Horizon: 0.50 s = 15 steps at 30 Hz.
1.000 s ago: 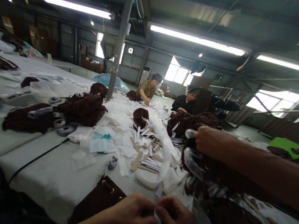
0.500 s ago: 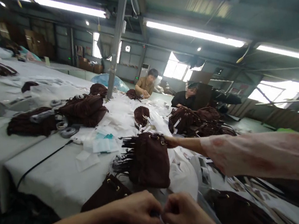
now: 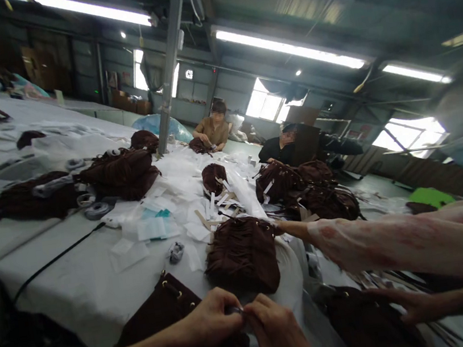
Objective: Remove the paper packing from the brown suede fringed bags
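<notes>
My left hand (image 3: 217, 318) is closed, its fingertips pinched around something small and greyish that I cannot make out. Close against it, my right hand (image 3: 277, 331) is closed too, with thumb and fingers meeting at the same spot. Both hands are low in front of me, over dark brown material. A dark brown bag (image 3: 157, 305) with gold eyelets lies partly behind my left forearm. Just beyond my hands stands a fringed brown bag (image 3: 243, 255), whose upper right corner a co-worker's hand (image 3: 287, 227) touches.
On the right, another hand (image 3: 417, 303) rests on a brown bag (image 3: 371, 323). The white table (image 3: 72, 299) carries brown bag piles (image 3: 122, 174), paper scraps (image 3: 128, 251), tape rolls (image 3: 97, 210) and a black cable (image 3: 54, 261). Two people work farther back near a metal post (image 3: 167, 85).
The fringed bag has turned, so its fringe now hangs across its front. A second co-worker's hand has appeared at the lower right. My hands remain together; the view has shifted slightly.
</notes>
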Each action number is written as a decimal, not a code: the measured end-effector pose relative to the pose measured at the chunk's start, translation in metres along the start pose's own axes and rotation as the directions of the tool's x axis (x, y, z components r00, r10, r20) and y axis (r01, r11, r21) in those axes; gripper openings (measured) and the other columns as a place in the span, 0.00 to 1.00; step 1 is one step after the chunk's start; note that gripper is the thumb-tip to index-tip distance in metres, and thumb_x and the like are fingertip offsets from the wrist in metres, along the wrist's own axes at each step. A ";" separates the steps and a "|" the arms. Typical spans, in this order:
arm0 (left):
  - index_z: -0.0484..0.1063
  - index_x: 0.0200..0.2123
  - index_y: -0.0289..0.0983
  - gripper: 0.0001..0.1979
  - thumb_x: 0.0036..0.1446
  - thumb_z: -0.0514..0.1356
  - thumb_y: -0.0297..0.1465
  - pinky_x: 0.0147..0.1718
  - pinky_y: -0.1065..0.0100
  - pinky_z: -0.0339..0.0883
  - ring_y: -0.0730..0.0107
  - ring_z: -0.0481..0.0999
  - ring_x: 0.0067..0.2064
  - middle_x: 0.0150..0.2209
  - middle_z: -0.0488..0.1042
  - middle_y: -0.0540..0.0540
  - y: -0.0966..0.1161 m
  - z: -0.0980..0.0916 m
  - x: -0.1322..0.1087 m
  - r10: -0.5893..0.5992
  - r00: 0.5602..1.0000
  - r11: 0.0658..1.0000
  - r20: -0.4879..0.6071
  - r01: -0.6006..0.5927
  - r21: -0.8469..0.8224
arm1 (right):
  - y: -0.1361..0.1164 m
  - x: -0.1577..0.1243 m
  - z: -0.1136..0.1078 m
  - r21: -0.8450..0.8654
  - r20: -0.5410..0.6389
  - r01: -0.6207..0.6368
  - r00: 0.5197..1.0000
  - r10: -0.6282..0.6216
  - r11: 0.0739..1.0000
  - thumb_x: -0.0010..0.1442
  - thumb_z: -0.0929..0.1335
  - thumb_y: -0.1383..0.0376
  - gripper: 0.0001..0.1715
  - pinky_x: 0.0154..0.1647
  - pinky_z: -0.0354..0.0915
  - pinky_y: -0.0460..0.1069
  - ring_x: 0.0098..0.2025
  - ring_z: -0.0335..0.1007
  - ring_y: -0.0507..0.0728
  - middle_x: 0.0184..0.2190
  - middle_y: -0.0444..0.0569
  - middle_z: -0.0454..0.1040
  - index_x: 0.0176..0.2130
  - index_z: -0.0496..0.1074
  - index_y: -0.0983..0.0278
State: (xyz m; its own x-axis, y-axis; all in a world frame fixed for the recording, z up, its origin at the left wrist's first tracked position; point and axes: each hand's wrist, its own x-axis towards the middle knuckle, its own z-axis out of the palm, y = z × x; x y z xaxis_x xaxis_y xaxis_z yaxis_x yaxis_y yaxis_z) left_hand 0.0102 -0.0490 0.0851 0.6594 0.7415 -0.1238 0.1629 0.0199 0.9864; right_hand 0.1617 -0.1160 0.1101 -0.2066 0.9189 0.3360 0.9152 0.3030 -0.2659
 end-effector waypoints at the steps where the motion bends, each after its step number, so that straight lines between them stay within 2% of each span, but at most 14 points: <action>1: 0.71 0.23 0.33 0.07 0.45 0.56 0.31 0.13 0.77 0.50 0.80 0.56 0.16 0.16 0.61 0.56 -0.001 0.001 0.001 -0.061 0.998 0.997 0.006 0.062 -0.046 | -0.001 -0.002 0.003 -0.049 -0.076 0.022 0.997 -0.026 0.999 0.58 0.59 0.76 0.17 0.25 0.56 0.44 0.24 0.67 0.50 0.24 0.44 0.69 0.28 0.71 0.62; 4: 0.72 0.27 0.33 0.11 0.45 0.58 0.35 0.10 0.75 0.54 0.80 0.56 0.12 0.17 0.66 0.54 -0.008 0.003 0.004 -0.172 0.978 0.954 0.117 0.195 -0.228 | -0.007 -0.010 0.011 -0.199 -0.233 0.076 0.965 -0.123 0.977 0.56 0.59 0.77 0.15 0.26 0.56 0.46 0.24 0.65 0.53 0.24 0.45 0.70 0.28 0.70 0.62; 6: 0.71 0.28 0.33 0.11 0.45 0.59 0.36 0.09 0.76 0.56 0.81 0.56 0.11 0.17 0.66 0.55 -0.013 0.002 0.004 -0.190 0.964 0.892 0.186 0.249 -0.377 | -0.014 -0.016 0.015 -0.274 -0.251 0.100 0.953 -0.171 0.957 0.58 0.59 0.74 0.14 0.29 0.59 0.47 0.28 0.67 0.54 0.28 0.47 0.73 0.34 0.71 0.62; 8: 0.69 0.28 0.35 0.11 0.46 0.60 0.37 0.09 0.77 0.57 0.82 0.54 0.11 0.15 0.62 0.58 -0.016 0.001 0.003 -0.203 0.952 0.821 0.229 0.293 -0.489 | -0.020 -0.024 0.023 -0.332 -0.298 0.095 0.934 -0.200 0.938 0.60 0.58 0.72 0.17 0.34 0.62 0.50 0.33 0.70 0.57 0.34 0.52 0.76 0.42 0.72 0.65; 10: 0.69 0.29 0.34 0.13 0.47 0.62 0.40 0.09 0.78 0.56 0.83 0.55 0.11 0.15 0.61 0.58 -0.018 0.000 0.002 -0.188 0.947 0.787 0.261 0.304 -0.537 | -0.021 -0.034 0.035 -0.363 -0.393 0.033 0.901 -0.186 0.931 0.59 0.57 0.72 0.21 0.37 0.64 0.53 0.37 0.71 0.60 0.41 0.57 0.76 0.48 0.70 0.68; 12: 0.70 0.30 0.33 0.16 0.47 0.65 0.41 0.09 0.79 0.56 0.84 0.57 0.12 0.17 0.62 0.57 -0.020 0.000 0.001 -0.146 0.947 0.794 0.287 0.285 -0.538 | -0.020 -0.044 0.048 -0.341 -0.459 -0.043 0.880 -0.126 0.939 0.58 0.57 0.74 0.24 0.39 0.64 0.54 0.39 0.72 0.61 0.45 0.58 0.76 0.50 0.69 0.69; 15: 0.71 0.31 0.31 0.17 0.46 0.66 0.40 0.09 0.79 0.57 0.84 0.60 0.12 0.19 0.66 0.54 -0.024 -0.001 0.001 -0.118 0.941 0.799 0.317 0.280 -0.533 | -0.014 -0.056 0.064 -0.263 -0.465 -0.069 0.883 -0.064 0.962 0.56 0.57 0.75 0.28 0.41 0.66 0.53 0.42 0.73 0.60 0.48 0.57 0.75 0.55 0.66 0.68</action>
State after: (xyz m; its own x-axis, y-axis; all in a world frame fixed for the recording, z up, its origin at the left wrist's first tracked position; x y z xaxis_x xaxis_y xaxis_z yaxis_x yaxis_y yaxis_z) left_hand 0.0061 -0.0480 0.0610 0.8338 0.4829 -0.2675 -0.0764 0.5808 0.8104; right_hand 0.1378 -0.1555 0.0371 -0.0798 0.6748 0.7337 0.9859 0.1620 -0.0418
